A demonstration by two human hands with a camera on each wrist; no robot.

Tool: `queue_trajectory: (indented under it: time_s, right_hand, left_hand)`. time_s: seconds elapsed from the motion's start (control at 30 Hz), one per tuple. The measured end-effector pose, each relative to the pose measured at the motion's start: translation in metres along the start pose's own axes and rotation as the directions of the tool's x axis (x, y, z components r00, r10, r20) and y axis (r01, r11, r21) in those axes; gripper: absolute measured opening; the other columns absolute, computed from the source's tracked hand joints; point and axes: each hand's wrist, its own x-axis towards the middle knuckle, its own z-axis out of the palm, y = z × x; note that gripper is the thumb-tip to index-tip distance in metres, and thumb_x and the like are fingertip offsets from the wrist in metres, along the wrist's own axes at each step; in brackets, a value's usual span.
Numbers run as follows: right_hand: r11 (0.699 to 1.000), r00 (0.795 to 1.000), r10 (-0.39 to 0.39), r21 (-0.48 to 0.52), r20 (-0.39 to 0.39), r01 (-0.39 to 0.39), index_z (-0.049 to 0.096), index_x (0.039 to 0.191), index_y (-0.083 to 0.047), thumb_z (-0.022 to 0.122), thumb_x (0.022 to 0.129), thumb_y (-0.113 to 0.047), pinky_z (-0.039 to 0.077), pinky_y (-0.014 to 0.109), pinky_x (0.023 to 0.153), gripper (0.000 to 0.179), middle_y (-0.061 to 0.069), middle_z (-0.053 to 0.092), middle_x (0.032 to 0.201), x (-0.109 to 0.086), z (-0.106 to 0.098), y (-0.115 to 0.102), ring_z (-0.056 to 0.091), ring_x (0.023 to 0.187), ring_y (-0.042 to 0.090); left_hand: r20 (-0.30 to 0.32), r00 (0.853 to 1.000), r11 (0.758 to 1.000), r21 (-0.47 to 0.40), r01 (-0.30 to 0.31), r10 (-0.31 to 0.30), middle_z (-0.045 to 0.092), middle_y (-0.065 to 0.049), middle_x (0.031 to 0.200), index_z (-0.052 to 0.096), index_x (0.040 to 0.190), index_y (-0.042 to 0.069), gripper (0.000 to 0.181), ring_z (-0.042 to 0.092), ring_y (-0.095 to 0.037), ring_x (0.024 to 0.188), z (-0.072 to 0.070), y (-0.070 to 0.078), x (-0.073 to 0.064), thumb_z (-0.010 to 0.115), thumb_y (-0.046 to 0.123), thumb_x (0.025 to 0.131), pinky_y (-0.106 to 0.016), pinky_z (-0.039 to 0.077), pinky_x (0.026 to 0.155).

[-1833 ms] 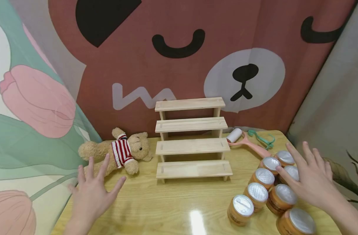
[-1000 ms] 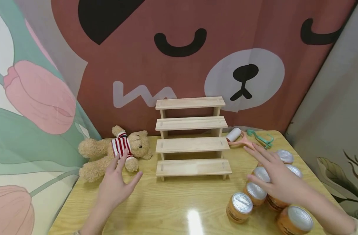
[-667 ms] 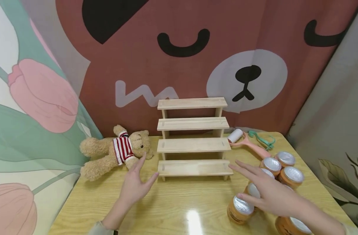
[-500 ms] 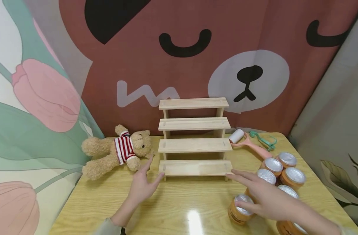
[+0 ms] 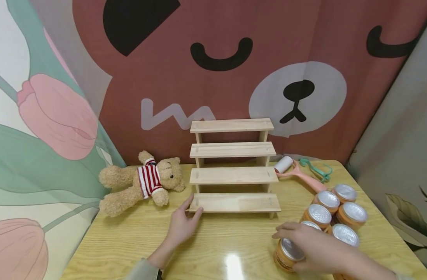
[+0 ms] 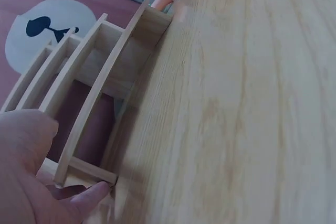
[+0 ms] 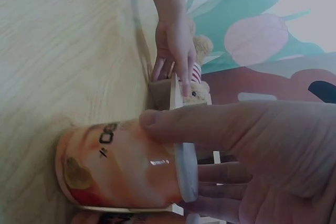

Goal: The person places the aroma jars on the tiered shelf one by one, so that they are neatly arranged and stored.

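Observation:
A four-step wooden display shelf (image 5: 234,202) stands mid-table. My left hand (image 5: 183,224) holds the left end of its lowest step, thumb at the front edge; in the left wrist view a finger touches the foot of the shelf (image 6: 92,169). My right hand (image 5: 316,245) is around the nearest-left orange can (image 5: 287,256) with a silver lid. In the right wrist view the thumb lies along the side of that can (image 7: 121,166), while the other fingers are partly hidden past its lid. The can stands upright on the table.
Several more orange cans (image 5: 353,214) cluster at the right under and behind my right forearm. A pink-handled lint roller (image 5: 306,179) and a green hook-shaped item (image 5: 316,170) lie at the back right. A teddy bear (image 5: 148,181) lies left of the shelf.
Both hands have come down and inward from above the table. The left has taken hold of the shelf's lowest step; the right has closed around the front-left can.

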Motion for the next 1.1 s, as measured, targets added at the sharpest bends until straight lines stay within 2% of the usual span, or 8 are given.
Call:
queue_trajectory:
  time_s: [0.2,0.3,0.57,0.73,0.8,0.97,1.03,1.1]
  right_hand:
    - [0.998,0.998,-0.063,0.017,-0.026,0.063,0.074,0.120,-0.022,0.095,0.075,-0.016,0.058,0.019,0.072,0.050,-0.011,0.067,0.114,0.003,-0.004,0.003,0.062,0.098,-0.003]
    - [0.995,0.994,-0.102,0.006,-0.037,0.103,0.073,0.120,-0.024,0.094,0.078,-0.018,0.057,0.019,0.072,0.047,-0.012,0.068,0.114,0.005,-0.007,0.004,0.062,0.099,-0.003]
    - [0.993,0.993,-0.117,0.006,-0.008,0.117,0.071,0.127,-0.028,0.088,0.089,-0.033,0.061,0.024,0.080,0.042,-0.011,0.068,0.123,0.012,-0.032,0.002,0.065,0.109,0.003]
    - [0.993,0.992,-0.110,-0.059,-0.067,0.106,0.070,0.129,-0.030,0.088,0.089,-0.036,0.062,0.028,0.085,0.044,-0.013,0.070,0.125,0.020,-0.064,-0.004,0.066,0.113,0.007]
    - [0.992,0.991,-0.098,-0.092,-0.093,0.089,0.071,0.127,-0.031,0.090,0.087,-0.036,0.058,0.034,0.099,0.044,-0.016,0.072,0.124,0.026,-0.081,-0.006,0.066,0.108,0.003]
    - [0.992,0.986,-0.070,-0.110,-0.149,0.054,0.074,0.125,-0.028,0.092,0.085,-0.035,0.058,0.026,0.085,0.044,-0.016,0.075,0.119,0.048,-0.123,-0.007,0.061,0.088,-0.004]
    - [0.994,0.983,-0.055,-0.100,-0.176,0.038,0.075,0.125,-0.026,0.093,0.084,-0.030,0.056,0.018,0.070,0.045,-0.014,0.075,0.117,0.057,-0.141,-0.007,0.061,0.086,-0.003]
    - [0.993,0.976,-0.051,-0.119,-0.213,0.026,0.075,0.125,-0.026,0.094,0.083,-0.028,0.058,0.018,0.068,0.045,-0.014,0.075,0.113,0.065,-0.157,-0.006,0.063,0.083,-0.003]
  left_hand:
    - [-0.061,0.998,1.000,0.021,0.012,-0.011,0.062,-0.024,0.149,0.057,0.150,-0.002,0.056,0.074,-0.039,0.117,0.006,-0.003,0.002,0.075,0.019,0.101,-0.039,0.066,0.092]
    - [-0.075,0.997,1.000,0.012,0.012,-0.011,0.063,-0.024,0.148,0.058,0.149,-0.002,0.054,0.076,-0.038,0.113,0.007,-0.004,0.003,0.075,0.017,0.101,-0.037,0.067,0.089]
    - [-0.079,0.997,1.000,-0.009,0.025,-0.026,0.066,-0.026,0.142,0.059,0.147,-0.004,0.051,0.079,-0.033,0.104,0.008,-0.004,0.005,0.073,0.012,0.101,-0.028,0.067,0.080]
    - [-0.093,0.995,0.998,-0.059,0.035,-0.040,0.079,-0.025,0.115,0.060,0.146,-0.004,0.047,0.081,-0.024,0.084,0.007,-0.004,0.006,0.072,0.011,0.102,-0.017,0.060,0.065]
    - [-0.100,0.994,0.996,-0.082,0.040,-0.048,0.080,-0.025,0.110,0.061,0.145,-0.004,0.046,0.079,-0.022,0.076,0.007,-0.005,0.006,0.072,0.010,0.102,-0.015,0.057,0.060]
    - [-0.113,0.991,0.994,-0.100,0.054,-0.065,0.075,-0.028,0.123,0.065,0.141,-0.003,0.044,0.079,-0.021,0.073,0.007,-0.007,0.007,0.075,0.009,0.099,-0.014,0.057,0.060]
    - [-0.118,0.991,0.995,-0.090,0.048,-0.059,0.073,-0.028,0.126,0.067,0.139,-0.002,0.043,0.079,-0.019,0.074,0.006,-0.007,0.008,0.076,0.010,0.099,-0.014,0.057,0.061]
    - [-0.119,0.991,0.995,-0.088,0.046,-0.056,0.073,-0.028,0.126,0.068,0.138,-0.002,0.043,0.078,-0.016,0.075,0.006,-0.007,0.009,0.077,0.011,0.098,-0.014,0.058,0.062]
